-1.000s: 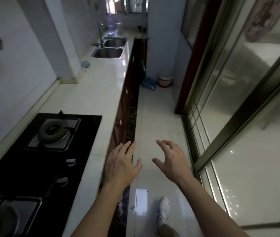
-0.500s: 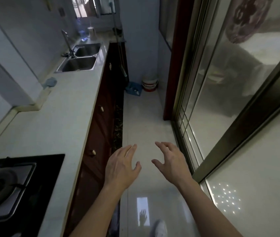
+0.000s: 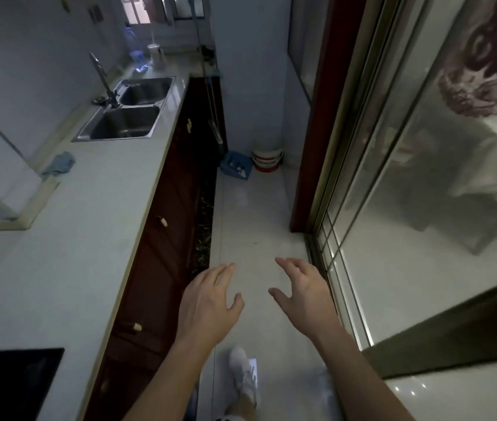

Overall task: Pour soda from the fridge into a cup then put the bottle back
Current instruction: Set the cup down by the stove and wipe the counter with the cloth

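My left hand [image 3: 207,302] and my right hand [image 3: 304,294] are held out in front of me over the floor of a narrow kitchen, palms down, fingers relaxed and spread, holding nothing. A clear plastic bottle [image 3: 134,45] and a pale cup [image 3: 154,56] stand on the far end of the counter behind the sink. No fridge is in view.
A white counter [image 3: 68,226] with a double sink [image 3: 125,117] and a blue cloth [image 3: 60,162] runs along the left; a black hob [image 3: 4,384] is at the lower left. Glass sliding doors [image 3: 408,189] line the right. A blue basket [image 3: 236,164] and a white bucket [image 3: 267,159] stand at the far end of the floor.
I have walked forward along the aisle: the hob has slid back to the lower left and the sink is closer. Both hands stay out in front, empty.
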The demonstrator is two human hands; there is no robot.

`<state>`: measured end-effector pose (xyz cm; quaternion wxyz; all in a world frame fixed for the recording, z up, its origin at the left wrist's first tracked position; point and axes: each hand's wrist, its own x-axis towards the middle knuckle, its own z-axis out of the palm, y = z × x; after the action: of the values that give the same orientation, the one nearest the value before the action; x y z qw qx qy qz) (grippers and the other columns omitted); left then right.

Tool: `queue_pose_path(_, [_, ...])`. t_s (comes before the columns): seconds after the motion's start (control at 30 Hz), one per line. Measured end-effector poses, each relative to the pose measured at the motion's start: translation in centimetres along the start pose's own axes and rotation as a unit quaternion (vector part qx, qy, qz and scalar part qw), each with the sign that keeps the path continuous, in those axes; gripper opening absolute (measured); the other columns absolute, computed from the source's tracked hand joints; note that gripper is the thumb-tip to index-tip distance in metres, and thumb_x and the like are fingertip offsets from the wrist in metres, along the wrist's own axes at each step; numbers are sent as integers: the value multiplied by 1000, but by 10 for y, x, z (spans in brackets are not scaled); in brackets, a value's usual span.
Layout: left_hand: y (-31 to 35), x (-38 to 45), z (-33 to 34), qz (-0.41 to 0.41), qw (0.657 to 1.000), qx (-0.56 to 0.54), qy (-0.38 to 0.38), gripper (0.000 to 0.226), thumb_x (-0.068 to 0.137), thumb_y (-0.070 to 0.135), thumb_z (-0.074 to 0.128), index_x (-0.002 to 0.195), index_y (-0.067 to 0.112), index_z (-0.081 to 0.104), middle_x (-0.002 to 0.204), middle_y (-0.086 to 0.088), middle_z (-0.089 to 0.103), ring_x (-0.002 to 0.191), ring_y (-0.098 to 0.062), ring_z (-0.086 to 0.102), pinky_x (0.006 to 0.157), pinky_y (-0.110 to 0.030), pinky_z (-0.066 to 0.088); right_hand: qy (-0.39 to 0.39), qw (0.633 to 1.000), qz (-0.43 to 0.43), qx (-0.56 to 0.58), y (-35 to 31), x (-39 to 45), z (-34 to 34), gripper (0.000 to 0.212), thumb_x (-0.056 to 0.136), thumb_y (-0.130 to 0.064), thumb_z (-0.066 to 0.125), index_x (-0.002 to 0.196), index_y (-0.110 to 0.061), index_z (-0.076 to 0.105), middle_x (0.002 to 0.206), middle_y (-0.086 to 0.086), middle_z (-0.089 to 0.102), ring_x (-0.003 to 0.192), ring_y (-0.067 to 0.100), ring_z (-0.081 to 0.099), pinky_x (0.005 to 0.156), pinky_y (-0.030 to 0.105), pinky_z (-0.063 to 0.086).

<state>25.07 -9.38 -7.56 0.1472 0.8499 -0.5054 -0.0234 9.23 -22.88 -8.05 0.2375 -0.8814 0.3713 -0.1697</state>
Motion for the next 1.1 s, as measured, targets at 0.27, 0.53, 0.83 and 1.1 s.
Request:
queue_pose_path(0.27, [-47,145,22,-15,1000,-4,9,61,86,48,41,139,19,53,133,2,61,120,-18,57,101,-37,47,-11,1000,-8,-17,6,155,28,60,86,-37,70,140,-21,51,132,3,57,122,24,51,102,40,45])
queue_pose_path(0.53, [-113,298,8,-24,999,-9,28,56,88,44,50,138,18,54,132,1,62,117,-18,58,99,-37,48,-14,999,-27,-26,-17,325,44,56,88,-31,70,140,-19,53,129,7,59,119,26,53,99,39,45])
queue_pose_path(0.83, [-193,393,-8,-101,992,-13,69,54,88,41,56,137,16,56,132,-2,62,118,-19,58,97,-38,50,-73,992,-102,-13,-60,464,98,55,89,-32,68,140,-21,51,132,2,56,120,23,52,99,37,43])
queue_pose_path(1.1, [-269,453,-10,-223,970,-2,91,57,88,44,48,139,19,54,133,-1,62,117,-20,58,98,-39,50,-151,970,-192,18,-108,588,169,54,88,-26,71,138,-17,53,129,8,58,117,28,55,96,44,49])
